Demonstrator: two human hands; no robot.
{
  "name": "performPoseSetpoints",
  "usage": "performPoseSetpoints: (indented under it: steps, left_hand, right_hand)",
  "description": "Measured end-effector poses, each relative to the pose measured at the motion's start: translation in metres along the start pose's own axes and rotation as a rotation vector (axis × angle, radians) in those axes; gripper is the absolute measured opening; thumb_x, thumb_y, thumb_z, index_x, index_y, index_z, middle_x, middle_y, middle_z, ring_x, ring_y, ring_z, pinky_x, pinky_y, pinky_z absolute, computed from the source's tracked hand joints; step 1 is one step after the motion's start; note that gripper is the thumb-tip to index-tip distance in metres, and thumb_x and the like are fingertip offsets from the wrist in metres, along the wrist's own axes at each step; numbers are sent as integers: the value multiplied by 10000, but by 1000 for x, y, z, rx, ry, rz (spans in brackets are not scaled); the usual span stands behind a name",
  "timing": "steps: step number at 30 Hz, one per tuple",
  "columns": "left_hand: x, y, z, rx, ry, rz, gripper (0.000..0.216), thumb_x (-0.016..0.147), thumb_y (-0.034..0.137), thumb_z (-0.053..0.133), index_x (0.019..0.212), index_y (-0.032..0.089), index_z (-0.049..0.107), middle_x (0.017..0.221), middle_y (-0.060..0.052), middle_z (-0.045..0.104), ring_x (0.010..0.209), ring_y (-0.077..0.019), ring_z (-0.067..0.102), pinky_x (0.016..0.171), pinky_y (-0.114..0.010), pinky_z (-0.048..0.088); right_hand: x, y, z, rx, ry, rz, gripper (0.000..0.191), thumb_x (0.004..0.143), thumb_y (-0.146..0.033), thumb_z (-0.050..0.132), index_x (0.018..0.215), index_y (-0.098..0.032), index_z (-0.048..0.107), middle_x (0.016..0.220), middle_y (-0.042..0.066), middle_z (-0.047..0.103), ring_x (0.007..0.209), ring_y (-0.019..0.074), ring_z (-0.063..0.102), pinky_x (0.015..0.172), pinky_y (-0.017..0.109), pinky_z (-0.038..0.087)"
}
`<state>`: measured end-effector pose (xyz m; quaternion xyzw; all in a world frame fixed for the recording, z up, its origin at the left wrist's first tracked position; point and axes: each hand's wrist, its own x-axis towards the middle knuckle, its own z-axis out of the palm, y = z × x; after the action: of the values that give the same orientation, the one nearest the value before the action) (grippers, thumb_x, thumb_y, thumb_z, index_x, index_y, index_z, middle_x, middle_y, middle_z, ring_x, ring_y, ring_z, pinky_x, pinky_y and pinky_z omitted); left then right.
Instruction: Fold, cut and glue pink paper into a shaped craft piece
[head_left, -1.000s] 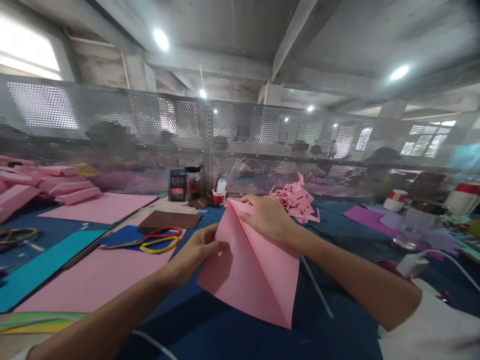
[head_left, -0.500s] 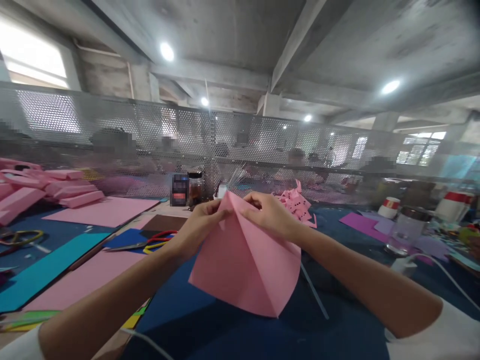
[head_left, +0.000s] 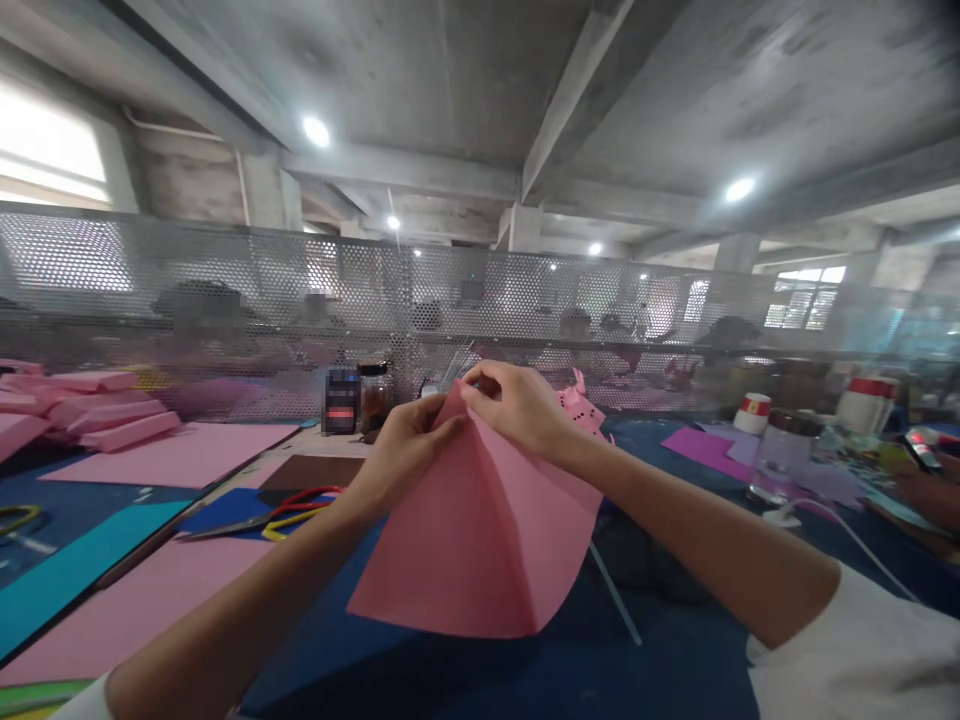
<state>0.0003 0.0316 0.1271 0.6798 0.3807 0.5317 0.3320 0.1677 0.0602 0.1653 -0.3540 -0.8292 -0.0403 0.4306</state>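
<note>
A creased pink paper sheet (head_left: 465,540) is held up over the blue tabletop, its lower edge hanging toward me. My left hand (head_left: 409,440) pinches the sheet near its top point, thumb in front. On the other side of that point, my right hand (head_left: 517,405) grips the paper between thumb and curled fingers. A fold runs down from the pinched tip, and the right half catches more light. Behind my right hand sits a pink paper piece with dark dots (head_left: 581,405), partly hidden.
Scissors with red and yellow handles (head_left: 304,510) lie left on coloured sheets. Folded pink paper pieces (head_left: 97,405) are heaped far left. A glass jar (head_left: 784,455) and paper cup (head_left: 752,413) stand right. A thin glue stick-like rod (head_left: 615,592) lies nearby. A perforated metal screen (head_left: 487,290) runs behind.
My right hand has moved closer to the sheet's tip and to my left hand. The sheet's lower left corner has swung left and down. The whole view has shifted slightly.
</note>
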Motion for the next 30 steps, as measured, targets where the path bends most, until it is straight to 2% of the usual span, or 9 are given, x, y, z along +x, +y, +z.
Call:
performPoseSetpoints:
  steps: [5, 11, 14, 18, 24, 30]
  left_hand:
    - [-2, -2, -4, 28, -19, 24, 286, 831, 432, 660, 932, 165, 673, 811, -21, 696, 681, -161, 608, 522, -204, 443]
    - [1, -2, -8, -17, -34, 30, 266, 838, 419, 655, 927, 168, 651, 800, -13, 676, 663, -148, 591, 522, -204, 444]
    - [9, 4, -14, 1, -63, 45, 257, 842, 413, 644, 910, 165, 648, 785, -7, 661, 646, -144, 591, 515, -200, 435]
    - [29, 8, -21, 147, -61, 45, 272, 846, 424, 611, 898, 162, 664, 752, -5, 656, 609, -143, 588, 499, -204, 417]
    - [58, -20, -17, 215, -50, 43, 301, 807, 461, 619, 793, 162, 651, 592, 33, 577, 488, -120, 511, 433, -197, 323]
    - [82, -56, -8, 274, -73, 65, 277, 807, 424, 613, 725, 162, 647, 597, 30, 592, 533, -133, 538, 456, -205, 312]
  right_hand:
    - [5, 0, 5, 42, 10, -40, 133, 914, -262, 585, 887, -221, 709, 816, -7, 737, 751, 137, 638, 698, 267, 407]
    - [12, -6, 0, 106, -17, 4, 115, 889, -239, 594, 876, -204, 702, 777, 5, 720, 709, 137, 622, 669, 266, 413]
    - [19, -9, -6, 165, -34, 43, 121, 881, -231, 599, 866, -185, 710, 796, 24, 723, 722, 144, 624, 682, 268, 431]
    - [30, 0, -7, 246, -46, 71, 150, 881, -244, 595, 844, -173, 721, 827, 41, 732, 770, 156, 638, 714, 270, 445]
    - [34, 36, 14, 283, -99, 145, 163, 845, -227, 603, 777, -148, 728, 738, 18, 700, 689, 131, 596, 641, 241, 411]
    - [31, 75, 38, 331, -102, 199, 136, 830, -220, 625, 828, -156, 744, 770, 13, 717, 727, 137, 620, 673, 233, 428]
